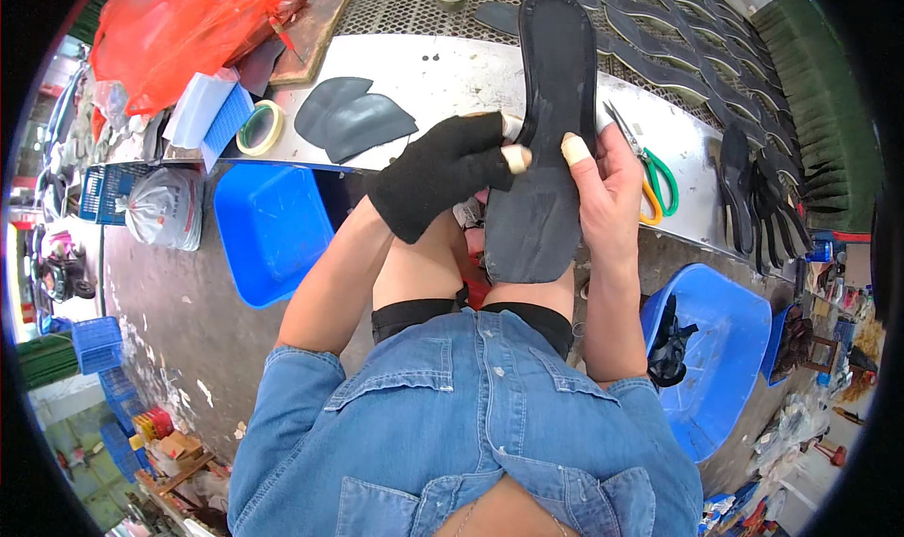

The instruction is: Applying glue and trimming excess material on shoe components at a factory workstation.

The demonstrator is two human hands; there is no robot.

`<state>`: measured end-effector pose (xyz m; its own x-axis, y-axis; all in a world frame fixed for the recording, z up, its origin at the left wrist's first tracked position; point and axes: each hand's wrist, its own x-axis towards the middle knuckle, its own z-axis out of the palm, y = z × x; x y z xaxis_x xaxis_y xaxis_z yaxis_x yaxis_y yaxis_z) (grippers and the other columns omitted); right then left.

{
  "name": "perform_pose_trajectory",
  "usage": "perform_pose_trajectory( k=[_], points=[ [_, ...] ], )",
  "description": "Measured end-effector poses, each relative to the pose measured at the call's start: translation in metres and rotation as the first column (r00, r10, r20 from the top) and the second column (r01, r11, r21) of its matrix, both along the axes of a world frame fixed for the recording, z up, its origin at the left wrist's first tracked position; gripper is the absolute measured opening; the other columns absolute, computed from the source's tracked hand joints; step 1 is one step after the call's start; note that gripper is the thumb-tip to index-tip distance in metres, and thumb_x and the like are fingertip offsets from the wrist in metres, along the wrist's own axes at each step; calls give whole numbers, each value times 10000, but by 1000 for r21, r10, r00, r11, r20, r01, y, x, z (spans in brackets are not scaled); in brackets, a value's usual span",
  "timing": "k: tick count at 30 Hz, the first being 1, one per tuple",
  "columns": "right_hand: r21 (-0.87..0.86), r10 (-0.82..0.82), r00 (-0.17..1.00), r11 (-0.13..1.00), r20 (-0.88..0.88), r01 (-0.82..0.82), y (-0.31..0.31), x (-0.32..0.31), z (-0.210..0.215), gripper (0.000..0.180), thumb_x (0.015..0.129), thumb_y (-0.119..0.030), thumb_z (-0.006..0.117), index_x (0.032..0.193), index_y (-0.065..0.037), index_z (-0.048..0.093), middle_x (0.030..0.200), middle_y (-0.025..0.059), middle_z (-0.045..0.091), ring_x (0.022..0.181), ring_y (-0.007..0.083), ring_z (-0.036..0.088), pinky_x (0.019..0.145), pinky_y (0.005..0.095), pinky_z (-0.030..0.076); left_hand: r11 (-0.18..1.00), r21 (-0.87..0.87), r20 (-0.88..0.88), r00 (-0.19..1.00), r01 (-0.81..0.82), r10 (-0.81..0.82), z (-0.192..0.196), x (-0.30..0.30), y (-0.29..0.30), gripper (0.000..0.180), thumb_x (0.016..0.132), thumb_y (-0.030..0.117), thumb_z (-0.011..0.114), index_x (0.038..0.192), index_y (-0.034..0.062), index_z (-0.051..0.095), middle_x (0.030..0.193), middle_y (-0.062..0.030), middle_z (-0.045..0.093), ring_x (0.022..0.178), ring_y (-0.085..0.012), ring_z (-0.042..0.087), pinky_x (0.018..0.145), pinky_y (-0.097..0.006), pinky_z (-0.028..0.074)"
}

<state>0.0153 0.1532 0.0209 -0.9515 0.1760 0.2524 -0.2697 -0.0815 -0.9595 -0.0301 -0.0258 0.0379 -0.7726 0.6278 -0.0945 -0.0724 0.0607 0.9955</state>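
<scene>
A long black shoe insole [551, 94] is held up in front of me, its narrower end away from me and its broad end above my lap. My left hand [447, 168], in a black fingerless glove, grips its left edge, with pale tape round a fingertip. On the opposite edge, my right hand [607, 184] is bare and closed on the insole, its taped thumb lying on the face. Two or more dark leather-like pieces [353, 118] lie on the white table top [461, 71], left of the insole. Scissors [650, 165] with green and orange handles rest beside my right hand.
Rows of dark soles [650, 28] cover a mesh surface behind the table. More black insoles [744, 198] lie at its right end. Blue bins [268, 231] stand below on both sides. A tape roll [261, 128] and a red plastic bag [169, 38] are at the left.
</scene>
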Motion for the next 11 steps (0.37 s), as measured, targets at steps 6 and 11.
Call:
perform_pose_trajectory(
  k=[6,11],
  points=[
    [126,118,975,982,189,-143,22,2,-1,218,914,-224,570,932,-9,545,816,6,586,740,37,512,620,197,431,988,-6,-174,973,-154,151,-7,-8,4,233,836,200,651,809,-25,597,662,-35,555,653,-79,474,580,-283,403],
    [-50,397,809,907,433,-418,54,8,-3,365,917,-272,562,1170,-10,548,904,46,646,749,125,659,550,195,494,979,-33,-97,975,-203,199,-10,-13,1,231,843,242,657,835,14,621,675,-26,551,649,-92,446,591,-283,388]
  ],
)
